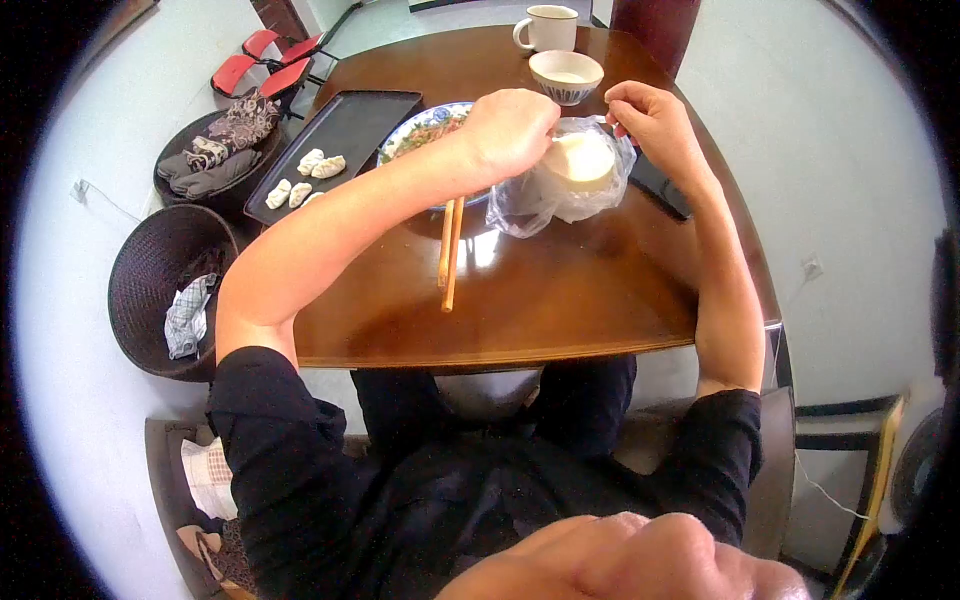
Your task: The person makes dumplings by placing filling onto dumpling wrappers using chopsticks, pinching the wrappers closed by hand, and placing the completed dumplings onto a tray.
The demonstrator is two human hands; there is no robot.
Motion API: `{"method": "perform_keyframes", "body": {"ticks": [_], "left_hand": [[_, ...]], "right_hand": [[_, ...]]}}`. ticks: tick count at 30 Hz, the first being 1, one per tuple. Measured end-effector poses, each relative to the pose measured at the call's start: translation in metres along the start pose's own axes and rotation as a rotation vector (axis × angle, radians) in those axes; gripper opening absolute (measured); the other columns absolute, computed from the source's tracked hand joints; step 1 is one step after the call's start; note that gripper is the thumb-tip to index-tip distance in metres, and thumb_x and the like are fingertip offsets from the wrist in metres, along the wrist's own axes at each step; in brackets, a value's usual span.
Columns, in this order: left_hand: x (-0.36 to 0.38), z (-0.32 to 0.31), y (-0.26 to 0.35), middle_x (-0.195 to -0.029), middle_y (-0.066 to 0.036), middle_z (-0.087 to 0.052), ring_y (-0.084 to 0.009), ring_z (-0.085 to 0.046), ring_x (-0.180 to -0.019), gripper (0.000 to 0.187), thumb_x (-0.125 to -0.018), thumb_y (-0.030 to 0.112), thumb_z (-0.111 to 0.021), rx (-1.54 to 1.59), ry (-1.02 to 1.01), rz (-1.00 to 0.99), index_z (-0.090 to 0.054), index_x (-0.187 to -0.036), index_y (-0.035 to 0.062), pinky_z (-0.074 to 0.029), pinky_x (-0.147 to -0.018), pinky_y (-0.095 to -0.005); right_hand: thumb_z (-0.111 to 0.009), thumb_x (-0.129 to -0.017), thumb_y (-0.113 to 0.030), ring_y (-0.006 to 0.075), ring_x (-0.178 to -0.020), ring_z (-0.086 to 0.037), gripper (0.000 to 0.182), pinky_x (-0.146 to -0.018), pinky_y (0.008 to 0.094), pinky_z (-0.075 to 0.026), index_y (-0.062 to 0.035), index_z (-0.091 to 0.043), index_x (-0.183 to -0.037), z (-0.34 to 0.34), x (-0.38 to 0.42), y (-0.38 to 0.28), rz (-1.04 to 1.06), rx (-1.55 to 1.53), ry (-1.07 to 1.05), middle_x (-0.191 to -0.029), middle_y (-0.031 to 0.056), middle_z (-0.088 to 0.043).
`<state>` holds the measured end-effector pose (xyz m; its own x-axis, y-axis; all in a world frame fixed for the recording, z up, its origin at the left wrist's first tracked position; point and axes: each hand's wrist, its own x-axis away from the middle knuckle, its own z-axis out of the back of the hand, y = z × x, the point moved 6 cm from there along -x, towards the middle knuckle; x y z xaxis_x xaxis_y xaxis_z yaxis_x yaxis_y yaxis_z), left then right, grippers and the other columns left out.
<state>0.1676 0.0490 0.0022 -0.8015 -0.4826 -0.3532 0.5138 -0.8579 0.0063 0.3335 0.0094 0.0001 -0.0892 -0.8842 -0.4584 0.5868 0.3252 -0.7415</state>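
Left hand [510, 130]: fingers curled together over the dumpling wrappers [578, 160], peeling one off.
Right hand [650, 115]: fingers pinched on the plastic bag [530, 205], holding it open.
Wrappers: mid-tabletop [560, 300], right of chopsticks [450, 255].

Seen from above, all placed vs. the wooden table [560, 300]. Left hand [510, 130] curled over stack of round dough wrappers [580, 160] near table centre, fingers at its edge. Right hand [655, 120] pinching rim of clear plastic bag [530, 205] around that stack, on far-right part of tabletop. Chopsticks [449, 255] lying w/ tips resting on patterned plate [425, 128], handles toward near edge. Black tray [340, 145] on table's left side w/ a few folded dumplings [310, 175]. Small bowl [566, 75] & white mug [547, 27] at far end. Two dark wicker baskets [150, 280] on floor left of table, cloth inside.
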Motion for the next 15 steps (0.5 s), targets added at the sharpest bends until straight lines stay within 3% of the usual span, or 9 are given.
{"method": "perform_keyframes", "body": {"ticks": [3,7,10,12,13,15], "left_hand": [[-0.002,-0.001,-0.006,-0.085,-0.018,-0.067,-0.0366,-0.064,-0.083,0.018,-0.077,0.019,-0.062,0.069,-0.046,0.086,-0.066,-0.084,0.0025,-0.051,-0.074,-0.0454],[-0.009,0.01,-0.013,-0.083,-0.016,-0.068,-0.0318,-0.065,-0.08,0.023,-0.076,0.022,-0.064,0.288,-0.082,0.126,-0.067,-0.087,0.002,-0.051,-0.073,-0.0412],[-0.016,0.023,-0.006,-0.081,-0.015,-0.068,-0.0289,-0.066,-0.077,0.025,-0.076,0.024,-0.065,0.336,-0.068,0.083,-0.067,-0.087,0.0016,-0.051,-0.072,-0.039],[-0.02,0.036,0.005,-0.079,-0.014,-0.067,-0.0251,-0.065,-0.074,0.022,-0.078,0.022,-0.065,0.305,-0.029,0.02,-0.065,-0.085,0.0003,-0.05,-0.07,-0.0366],[-0.021,0.039,0.008,-0.079,-0.014,-0.067,-0.0251,-0.065,-0.074,0.022,-0.078,0.022,-0.065,0.304,-0.028,0.018,-0.065,-0.085,0.0003,-0.05,-0.07,-0.0366],[-0.022,0.052,0.015,-0.075,-0.012,-0.066,-0.0198,-0.063,-0.07,0.02,-0.08,0.02,-0.065,0.334,0.095,-0.053,-0.064,-0.085,0.0003,-0.05,-0.067,-0.034]], "right_hand": [[-0.055,-0.09,-0.012,0.0079,-0.069,-0.057,0.018,-0.06,0.021,-0.045,-0.0007,-0.064,-0.101,-0.002,-0.002,0.006,-0.031,-0.005,-0.051,-0.079,0.0026,-0.064],[-0.057,-0.091,-0.013,0.0083,-0.073,-0.058,0.019,-0.064,0.021,-0.045,0.0,-0.064,-0.103,-0.004,-0.003,0.011,-0.031,-0.08,-0.049,-0.083,0.0025,-0.066],[-0.058,-0.088,-0.017,0.0114,-0.079,-0.061,0.023,-0.072,0.0266,-0.048,0.0018,-0.066,-0.097,-0.004,-0.004,0.006,0.033,-0.167,-0.031,-0.083,0.0066,-0.069],[-0.05,-0.096,-0.036,0.0148,-0.091,-0.061,0.042,-0.083,0.029,-0.047,0.0025,-0.065,-0.105,-0.009,-0.002,-0.001,0.015,-0.315,-0.154,-0.095,0.0091,-0.069],[-0.05,-0.096,-0.036,0.0148,-0.091,-0.061,0.042,-0.083,0.029,-0.047,0.0025,-0.065,-0.105,-0.009,0.0,-0.005,0.017,-0.314,-0.153,-0.095,0.0091,-0.069],[-0.033,-0.1,-0.05,0.0184,-0.105,-0.059,0.061,-0.097,0.0328,-0.043,0.0014,-0.061,-0.116,-0.019,0.008,-0.009,-0.139,-0.522,-0.309,-0.111,0.0124,-0.065]]}}
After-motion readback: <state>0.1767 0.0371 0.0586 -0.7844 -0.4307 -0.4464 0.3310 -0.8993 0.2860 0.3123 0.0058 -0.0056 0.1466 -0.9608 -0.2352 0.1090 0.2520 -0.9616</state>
